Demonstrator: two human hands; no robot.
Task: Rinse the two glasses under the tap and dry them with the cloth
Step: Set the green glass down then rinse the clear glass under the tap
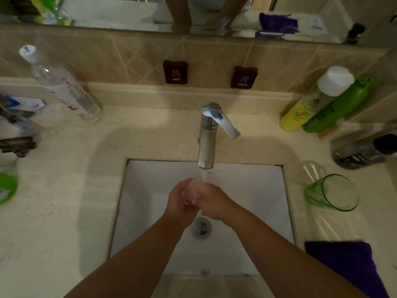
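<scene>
Two bare forearms reach up from the bottom edge over the white sink, and I see them meet beneath the tap. My left hand and right hand are cupped together around a clear glass; the fingers of both curl round it, though the glass is so transparent and blurred that I can make out only a pale patch between the palms. Water falls from the spout of the chrome tap straight onto the hands, and the tap's lever points off to the right. Below the hands sits the round drain.

On the counter to the right of the sink, a green-tinted glass lies tipped on its side with its mouth facing the camera, well apart from the hands. Nearer the camera on that same side lies a folded purple cloth, close to the sink's right edge.

Behind the tap, two dark wall tags read HOT and COLD. A clear bottle with a white cap stands at the back left, and a yellow bottle beside a green bottle stands at the back right, with a dark bottle lying in front of them
</scene>
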